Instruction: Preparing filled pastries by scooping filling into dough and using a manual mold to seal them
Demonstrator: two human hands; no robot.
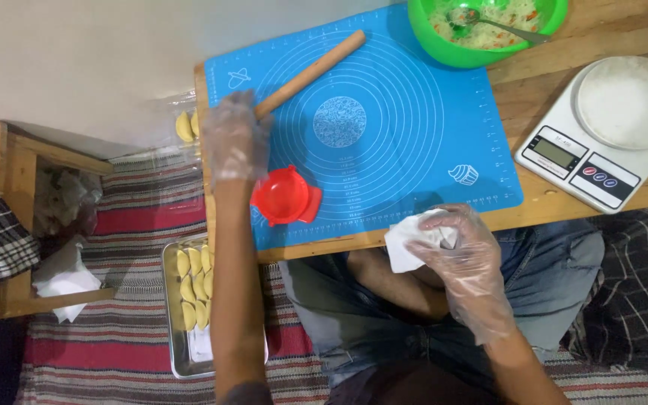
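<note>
My left hand (234,139), mid-left of frame, grips the wooden rolling pin's (313,71) end above the red dumpling mould (285,196); my right hand (463,255), lower right, clutches a white tissue (406,244).

Green bowl (444,46) of shredded filling with a spoon (500,26) sits up top. White kitchen scale (601,139) off to the side, plus a metal tray (176,352) of folded dumplings (193,289) on the striped rug (125,345).

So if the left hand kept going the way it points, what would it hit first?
The left hand points up the mat and already touches the rolling pin; going on, it would probably push along that pin first.
</note>
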